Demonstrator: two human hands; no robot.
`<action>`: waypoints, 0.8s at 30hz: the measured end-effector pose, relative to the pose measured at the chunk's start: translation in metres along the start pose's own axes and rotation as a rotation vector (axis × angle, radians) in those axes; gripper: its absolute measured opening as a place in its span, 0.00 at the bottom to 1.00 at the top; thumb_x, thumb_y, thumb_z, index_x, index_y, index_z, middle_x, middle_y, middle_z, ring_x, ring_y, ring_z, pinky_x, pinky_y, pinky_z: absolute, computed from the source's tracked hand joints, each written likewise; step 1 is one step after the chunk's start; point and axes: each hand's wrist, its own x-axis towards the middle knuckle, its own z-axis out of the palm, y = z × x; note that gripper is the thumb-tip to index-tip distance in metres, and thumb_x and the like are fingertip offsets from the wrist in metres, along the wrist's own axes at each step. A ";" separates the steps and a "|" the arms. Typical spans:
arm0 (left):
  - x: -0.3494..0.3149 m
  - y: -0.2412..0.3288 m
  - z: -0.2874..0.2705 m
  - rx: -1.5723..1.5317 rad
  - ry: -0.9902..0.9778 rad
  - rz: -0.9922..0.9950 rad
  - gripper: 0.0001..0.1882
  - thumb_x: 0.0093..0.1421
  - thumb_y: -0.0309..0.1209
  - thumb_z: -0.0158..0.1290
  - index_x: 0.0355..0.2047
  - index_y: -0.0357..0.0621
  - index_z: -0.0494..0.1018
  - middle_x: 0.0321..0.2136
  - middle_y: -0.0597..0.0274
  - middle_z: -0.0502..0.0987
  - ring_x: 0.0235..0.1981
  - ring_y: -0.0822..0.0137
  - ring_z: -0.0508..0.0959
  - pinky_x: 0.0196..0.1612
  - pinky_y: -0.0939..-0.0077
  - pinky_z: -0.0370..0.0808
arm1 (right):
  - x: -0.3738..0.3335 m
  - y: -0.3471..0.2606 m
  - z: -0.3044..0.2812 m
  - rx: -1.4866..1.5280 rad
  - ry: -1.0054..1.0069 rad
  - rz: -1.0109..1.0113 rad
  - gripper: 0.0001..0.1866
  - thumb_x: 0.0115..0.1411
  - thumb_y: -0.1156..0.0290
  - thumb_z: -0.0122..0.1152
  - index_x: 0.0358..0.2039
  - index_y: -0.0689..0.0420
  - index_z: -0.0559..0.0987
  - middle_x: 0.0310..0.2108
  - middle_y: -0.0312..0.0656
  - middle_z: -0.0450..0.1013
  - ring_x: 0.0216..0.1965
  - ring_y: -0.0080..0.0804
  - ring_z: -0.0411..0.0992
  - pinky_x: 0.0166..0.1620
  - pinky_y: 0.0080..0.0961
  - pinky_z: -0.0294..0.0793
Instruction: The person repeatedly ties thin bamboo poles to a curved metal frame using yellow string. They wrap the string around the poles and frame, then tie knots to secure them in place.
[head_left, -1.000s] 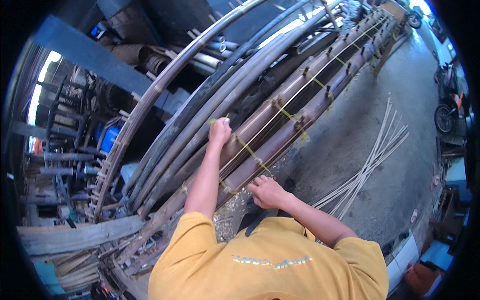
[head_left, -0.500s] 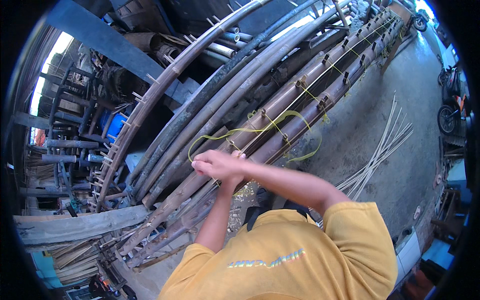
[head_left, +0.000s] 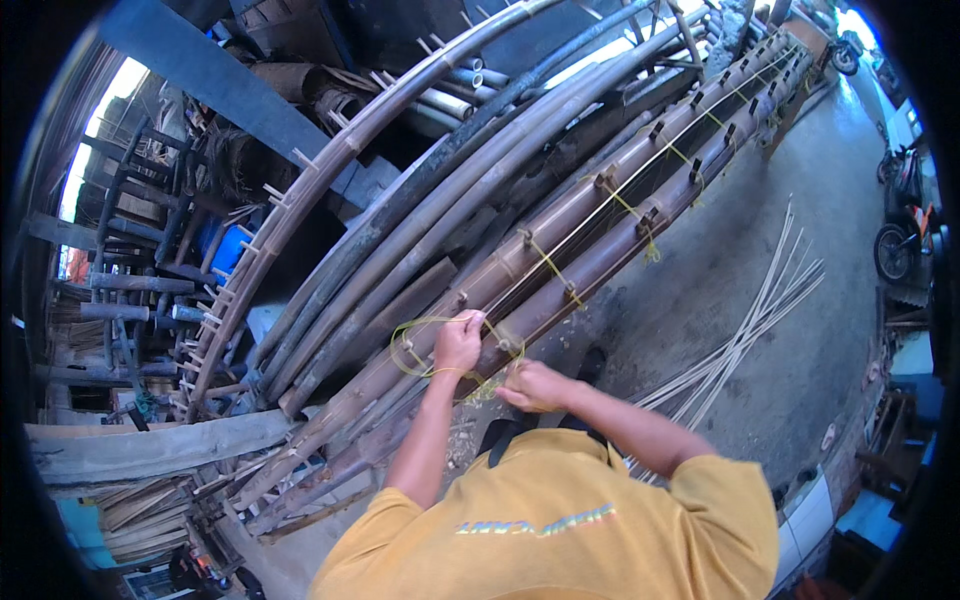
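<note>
We take the pole pair [head_left: 603, 252], two brown poles lying side by side, as our landmark. Our left hand [head_left: 458, 345] is over the pole pair, its grip clenched on a thin yellow strap [head_left: 482, 388]. This strap is at the pole pair's lower stretch: it loops out past its left side, then runs across our left wrist toward our right hand [head_left: 537, 387]. That one is at the pole pair's right edge, fingers bent beside the strap; its fingertips are unclear, so we cannot tell whether its grip has the strap too.

Short pegs stand along the pole pair, and yellow ties cross it farther up. Left of it we see grey poles [head_left: 430, 232] and, beyond them, a curved pole [head_left: 322, 165] with pegs. Right of it, pale sticks [head_left: 745, 320] lie bundled on the floor [head_left: 690, 280].
</note>
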 end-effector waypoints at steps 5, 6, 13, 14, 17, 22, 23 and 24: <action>0.076 0.097 -0.047 -0.230 0.284 0.013 0.18 0.72 0.38 0.46 0.37 0.36 0.79 0.18 0.67 0.75 0.23 0.77 0.73 0.29 0.78 0.71 | 0.001 -0.015 -0.010 0.247 0.021 0.218 0.25 0.67 0.55 0.51 0.21 0.64 0.75 0.21 0.56 0.72 0.26 0.58 0.71 0.33 0.48 0.71; 0.101 0.062 -0.050 -0.220 0.323 -0.026 0.17 0.70 0.38 0.46 0.38 0.38 0.79 0.20 0.60 0.78 0.23 0.66 0.78 0.32 0.69 0.75 | -0.002 -0.011 -0.010 0.207 0.048 0.146 0.25 0.67 0.55 0.51 0.21 0.64 0.76 0.20 0.57 0.72 0.25 0.58 0.70 0.33 0.47 0.71; 0.140 -0.041 -0.078 0.379 0.361 0.125 0.13 0.64 0.31 0.45 0.34 0.44 0.81 0.34 0.44 0.81 0.36 0.43 0.81 0.43 0.53 0.77 | -0.033 0.010 -0.006 1.151 0.873 0.199 0.14 0.70 0.59 0.51 0.37 0.56 0.79 0.38 0.41 0.79 0.41 0.33 0.76 0.49 0.30 0.73; 0.149 -0.073 -0.133 0.378 0.455 0.183 0.13 0.63 0.33 0.48 0.34 0.45 0.83 0.32 0.53 0.83 0.35 0.55 0.83 0.42 0.57 0.77 | -0.042 0.008 -0.010 1.333 0.942 0.209 0.14 0.70 0.59 0.50 0.38 0.55 0.79 0.41 0.43 0.78 0.45 0.33 0.75 0.53 0.30 0.70; 0.143 -0.077 -0.304 -0.566 0.671 -0.230 0.08 0.63 0.29 0.51 0.38 0.37 0.76 0.23 0.57 0.79 0.18 0.70 0.76 0.28 0.75 0.77 | -0.078 0.022 0.024 1.747 1.176 0.322 0.16 0.72 0.56 0.47 0.43 0.53 0.77 0.52 0.46 0.74 0.53 0.34 0.72 0.59 0.34 0.66; 0.058 -0.046 -0.334 0.681 0.540 -0.070 0.17 0.66 0.35 0.47 0.47 0.33 0.73 0.39 0.38 0.79 0.41 0.43 0.80 0.47 0.55 0.75 | -0.060 -0.012 0.097 1.916 0.501 0.972 0.20 0.72 0.51 0.45 0.49 0.53 0.75 0.49 0.41 0.75 0.52 0.35 0.72 0.59 0.41 0.71; 0.030 -0.069 -0.318 0.599 0.406 0.174 0.15 0.65 0.34 0.48 0.40 0.35 0.76 0.38 0.40 0.80 0.41 0.46 0.80 0.47 0.57 0.75 | -0.041 -0.026 0.112 1.888 0.237 0.954 0.21 0.72 0.50 0.45 0.50 0.54 0.75 0.48 0.40 0.76 0.51 0.35 0.73 0.58 0.41 0.71; 0.004 -0.052 -0.268 0.415 0.188 -0.042 0.14 0.64 0.34 0.48 0.38 0.36 0.78 0.37 0.43 0.81 0.40 0.46 0.80 0.47 0.58 0.76 | -0.022 -0.039 0.117 1.908 0.129 0.920 0.22 0.71 0.50 0.46 0.50 0.54 0.75 0.47 0.40 0.76 0.49 0.35 0.74 0.58 0.41 0.71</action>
